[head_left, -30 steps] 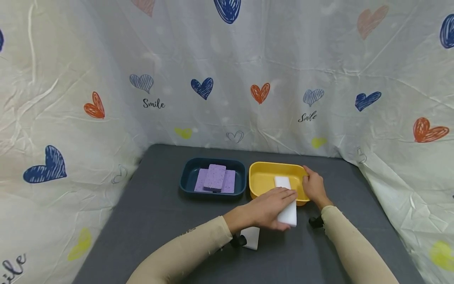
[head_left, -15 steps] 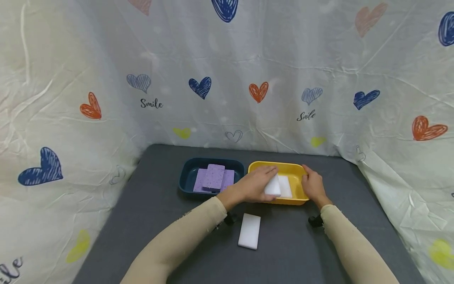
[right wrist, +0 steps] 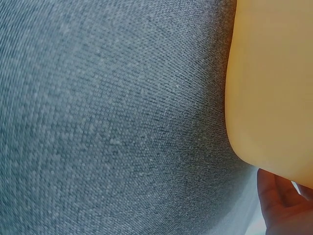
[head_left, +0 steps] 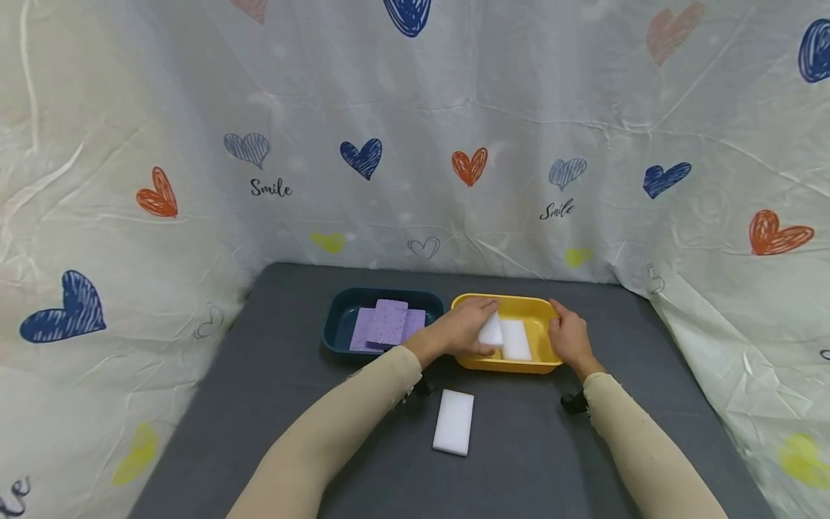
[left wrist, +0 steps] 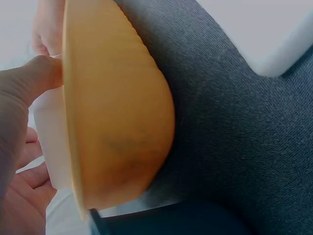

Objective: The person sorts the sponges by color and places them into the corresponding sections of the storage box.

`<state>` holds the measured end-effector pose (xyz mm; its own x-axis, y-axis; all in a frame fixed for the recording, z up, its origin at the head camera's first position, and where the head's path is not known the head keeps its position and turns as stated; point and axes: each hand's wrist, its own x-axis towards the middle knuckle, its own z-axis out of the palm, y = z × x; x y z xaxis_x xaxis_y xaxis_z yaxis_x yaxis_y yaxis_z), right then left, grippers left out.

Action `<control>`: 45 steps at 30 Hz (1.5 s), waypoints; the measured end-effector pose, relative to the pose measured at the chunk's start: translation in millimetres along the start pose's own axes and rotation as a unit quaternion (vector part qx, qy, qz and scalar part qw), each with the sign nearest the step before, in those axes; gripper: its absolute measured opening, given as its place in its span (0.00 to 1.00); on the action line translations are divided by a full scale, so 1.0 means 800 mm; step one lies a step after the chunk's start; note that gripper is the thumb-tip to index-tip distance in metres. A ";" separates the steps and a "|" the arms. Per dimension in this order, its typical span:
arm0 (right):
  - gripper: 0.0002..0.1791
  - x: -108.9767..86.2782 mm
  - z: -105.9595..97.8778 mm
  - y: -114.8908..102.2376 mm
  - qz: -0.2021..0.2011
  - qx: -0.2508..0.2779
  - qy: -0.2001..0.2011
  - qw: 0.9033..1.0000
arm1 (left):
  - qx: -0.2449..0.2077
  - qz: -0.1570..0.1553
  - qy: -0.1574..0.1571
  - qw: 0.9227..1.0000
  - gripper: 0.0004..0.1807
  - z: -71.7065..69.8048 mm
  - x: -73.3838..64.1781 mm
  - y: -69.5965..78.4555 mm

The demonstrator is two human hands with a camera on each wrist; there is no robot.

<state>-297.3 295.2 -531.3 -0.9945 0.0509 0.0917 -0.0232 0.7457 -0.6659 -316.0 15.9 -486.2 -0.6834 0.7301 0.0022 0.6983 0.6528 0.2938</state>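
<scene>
My left hand [head_left: 462, 330] holds a white sponge block [head_left: 491, 332] within the left part of the yellow tray [head_left: 542, 328]. In the left wrist view, thumb and fingers lie on either side of that sponge [left wrist: 53, 142], just past the tray's rim. A second white sponge [head_left: 516, 340] lies flat in the tray, right beside the held one. My right hand [head_left: 572, 340] grips the tray's right rim, thumb on top. The right wrist view shows its fingers [right wrist: 279, 198] at the tray's outer wall. Another white sponge [head_left: 453, 423] lies on the dark tabletop in front.
Left of the yellow tray, close beside it, stands a dark blue tray [head_left: 336, 333]. Several purple sponges [head_left: 389, 322] are in it, one stacked on top. A dark grey cloth [head_left: 519, 454] covers the table. Behind hangs a white curtain [head_left: 415, 94] printed with hearts.
My left hand has carried its white sponge from the tray's front edge to inside it, on the left. The sponge on the table is now uncovered. My right hand stays at the rim.
</scene>
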 end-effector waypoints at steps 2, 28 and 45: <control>0.32 0.000 0.000 0.000 -0.001 -0.003 0.000 1.000 | -0.002 -0.004 -0.004 1.000 0.52 0.002 0.002 -0.003; 0.31 0.004 0.002 -0.006 0.003 -0.009 0.003 1.000 | 0.059 -0.045 -0.059 0.996 0.52 0.021 0.023 -0.009; 0.31 0.001 0.004 -0.002 0.003 -0.011 0.008 1.000 | 0.019 -0.047 -0.054 0.997 0.53 0.026 0.021 -0.010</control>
<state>-298.3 291.7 -532.6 -0.9928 0.0669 0.0996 -0.0141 0.7598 -0.6500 -328.5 26.9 -508.7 -0.7201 0.6821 -0.1269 0.6419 0.7244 0.2515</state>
